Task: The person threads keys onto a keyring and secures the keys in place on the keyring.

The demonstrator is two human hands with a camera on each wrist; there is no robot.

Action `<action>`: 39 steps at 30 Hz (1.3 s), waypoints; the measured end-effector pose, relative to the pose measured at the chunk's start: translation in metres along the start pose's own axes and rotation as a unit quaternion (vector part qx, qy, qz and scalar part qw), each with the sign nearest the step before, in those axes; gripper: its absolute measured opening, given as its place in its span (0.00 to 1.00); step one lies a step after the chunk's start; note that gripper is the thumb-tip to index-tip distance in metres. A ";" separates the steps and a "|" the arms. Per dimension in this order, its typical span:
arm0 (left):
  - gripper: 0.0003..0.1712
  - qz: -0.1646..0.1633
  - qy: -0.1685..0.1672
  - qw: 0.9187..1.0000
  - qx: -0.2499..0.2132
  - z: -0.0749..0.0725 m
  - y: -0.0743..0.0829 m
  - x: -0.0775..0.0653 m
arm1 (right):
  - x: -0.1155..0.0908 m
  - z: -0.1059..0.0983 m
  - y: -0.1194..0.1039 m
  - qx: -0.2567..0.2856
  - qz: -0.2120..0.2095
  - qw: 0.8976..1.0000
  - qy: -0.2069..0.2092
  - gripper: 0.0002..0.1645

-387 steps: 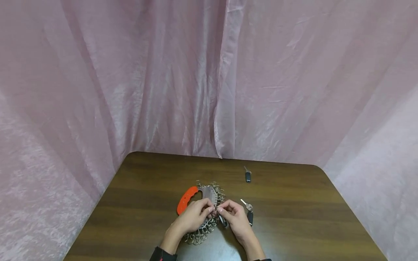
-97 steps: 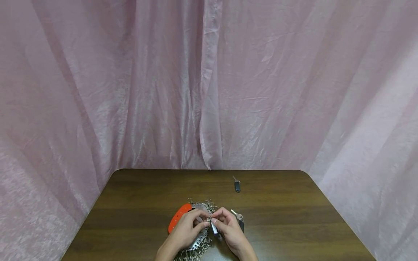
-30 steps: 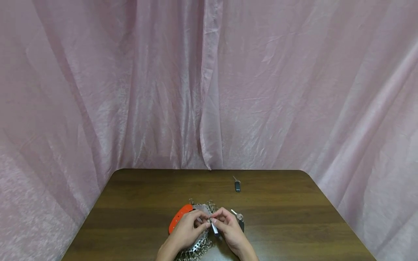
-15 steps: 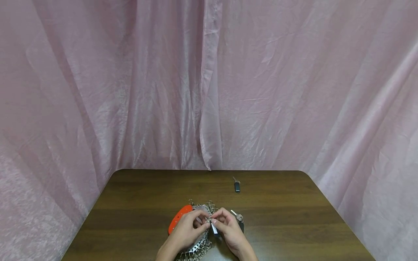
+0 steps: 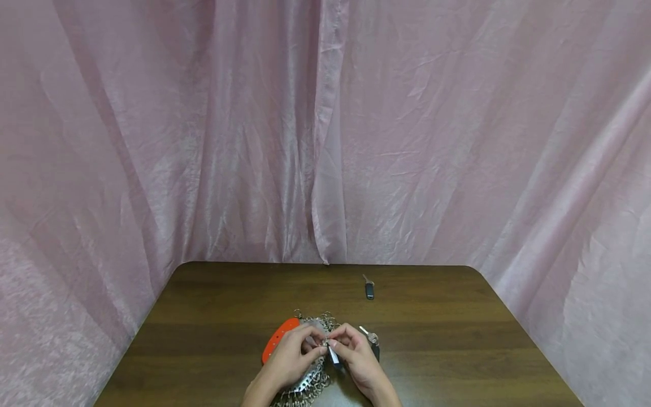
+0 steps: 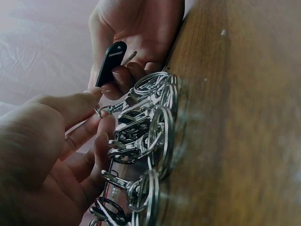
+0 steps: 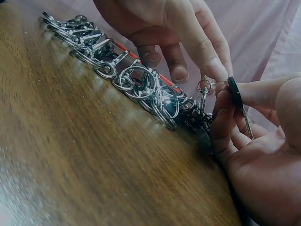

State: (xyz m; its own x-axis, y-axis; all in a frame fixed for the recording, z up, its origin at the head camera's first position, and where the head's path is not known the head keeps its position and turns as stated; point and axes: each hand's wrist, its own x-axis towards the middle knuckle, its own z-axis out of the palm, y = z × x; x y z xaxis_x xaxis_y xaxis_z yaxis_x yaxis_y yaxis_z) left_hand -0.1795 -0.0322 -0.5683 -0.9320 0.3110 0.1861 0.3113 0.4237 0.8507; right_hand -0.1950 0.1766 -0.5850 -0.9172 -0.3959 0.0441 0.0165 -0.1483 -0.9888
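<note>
An orange-handled metal key holder (image 5: pixel 280 337), its toothed edge hung with several clasps and split rings (image 7: pixel 136 84), lies under my hands. With thumb and forefinger my left hand (image 5: pixel 290 353) pinches a small metal ring (image 6: pixel 99 112) by one of the clasps. My right hand (image 5: pixel 356 353) holds a black key tag (image 6: pixel 111 62) with a white label (image 5: pixel 333 355), close against the left fingertips. A key (image 7: pixel 248 125) hangs beside the tag, within the right palm. Whether the tag's ring is through the clasp I cannot tell.
On the brown wooden table (image 5: pixel 458 333), a key with a dark tag (image 5: pixel 369 290) lies farther back. Another key (image 5: pixel 373 338) sits just right of my right hand, its black tag partly hidden. Pink curtains (image 5: pixel 325 141) hang behind the table.
Since the oldest frame, the head view has shifted, and the tag has come up between my hands with its white label showing. Over the last second the hands barely move.
</note>
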 end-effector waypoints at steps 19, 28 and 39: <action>0.11 0.011 -0.003 1.000 0.022 -0.001 -0.001 -0.001 | -0.001 0.003 -0.001 0.012 0.012 1.000 0.002 0.22; 0.10 0.009 -0.008 1.000 0.020 -0.001 0.001 -0.001 | -0.001 0.003 -0.003 0.011 0.014 1.000 0.002 0.22; 0.08 0.003 -0.022 0.999 0.038 -0.002 0.002 -0.002 | -0.001 0.002 -0.003 0.001 0.012 1.000 -0.005 0.22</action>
State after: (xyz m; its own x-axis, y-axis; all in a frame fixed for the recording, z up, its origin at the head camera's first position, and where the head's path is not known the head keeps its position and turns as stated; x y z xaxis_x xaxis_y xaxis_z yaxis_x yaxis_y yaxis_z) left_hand -0.1778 -0.0335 -0.5662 -0.9213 0.3508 0.1676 0.3317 0.4846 0.8094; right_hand -0.1935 0.1751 -0.5814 -0.9127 -0.4082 0.0207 0.0401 -0.1399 -0.9893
